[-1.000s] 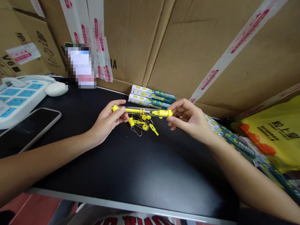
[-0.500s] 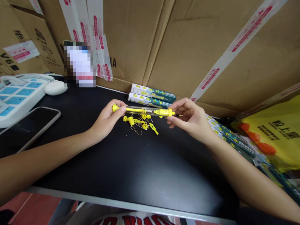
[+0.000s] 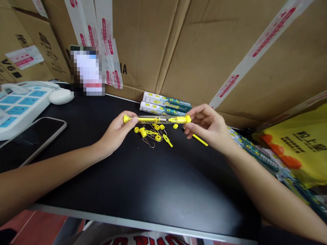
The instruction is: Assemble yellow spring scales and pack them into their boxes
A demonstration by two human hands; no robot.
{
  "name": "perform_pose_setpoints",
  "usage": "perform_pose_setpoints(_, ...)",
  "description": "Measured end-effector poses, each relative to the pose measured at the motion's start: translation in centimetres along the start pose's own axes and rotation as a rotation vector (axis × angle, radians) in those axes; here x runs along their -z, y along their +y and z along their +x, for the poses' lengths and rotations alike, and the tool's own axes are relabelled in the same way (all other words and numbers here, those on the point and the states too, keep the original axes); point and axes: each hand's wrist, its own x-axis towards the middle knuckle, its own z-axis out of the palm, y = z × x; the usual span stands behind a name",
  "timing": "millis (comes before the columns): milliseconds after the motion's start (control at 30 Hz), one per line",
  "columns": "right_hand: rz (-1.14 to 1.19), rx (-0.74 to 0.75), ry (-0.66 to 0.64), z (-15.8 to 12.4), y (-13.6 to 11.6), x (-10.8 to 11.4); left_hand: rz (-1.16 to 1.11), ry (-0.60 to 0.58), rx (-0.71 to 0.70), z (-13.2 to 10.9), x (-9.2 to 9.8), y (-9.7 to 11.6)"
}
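Observation:
A clear-tubed spring scale [image 3: 163,119] with yellow ends and a yellow inner piece lies level between my hands, above the table. Fingers and thumb of my left hand [image 3: 122,126] are closed round its left end. At the other end, the thumb and fingertips of my right hand [image 3: 208,124] pinch the yellow cap [image 3: 188,119]. Below the tube lie loose yellow parts [image 3: 143,132], small springs and wire hooks [image 3: 149,142]. A thin yellow rod [image 3: 200,140] rests under my right hand, partly hidden by it.
Two printed boxes [image 3: 166,103] lie behind my hands against large cardboard cartons [image 3: 217,44]. More such boxes [image 3: 255,149] are stacked at the right, beside a yellow bag [image 3: 301,143]. A phone [image 3: 33,143] and a white power strip [image 3: 24,105] occupy the left.
My right hand and the scale's right end have risen slightly. The cap now sits flush at the tube's end, and the yellow rod on the table has come into view.

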Motion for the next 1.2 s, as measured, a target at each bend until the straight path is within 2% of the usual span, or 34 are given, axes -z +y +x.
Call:
perform_pose_setpoints(167,0.040,-0.007,-0.025,0.1,0.5,0.0,-0.218,0.010,0.104,0.1,-0.2,0.0)
perform_pose_setpoints(367,0.055,-0.034,-0.041,0.2,0.8,0.0,-0.279,-0.015,0.110,-0.1,-0.3,0.5)
perform_pose_setpoints(633,0.067,-0.068,-0.047,0.1,0.5,-0.5,-0.206,-0.067,0.047,-0.2,-0.4,0.5)
perform_pose_setpoints(967,0.056,-0.069,-0.020,0.2,0.8,-0.7,0.004,-0.153,-0.067,0.1,0.0,-0.2)
perform_pose_setpoints(1100,0.039,-0.077,-0.024,0.1,0.8,-0.5,0.035,-0.176,-0.063,0.1,0.1,-0.4)
perform_pose_setpoints(1200,0.023,-0.082,-0.027,0.1,0.7,-0.4,-0.029,-0.194,-0.006,0.1,0.0,-0.4)
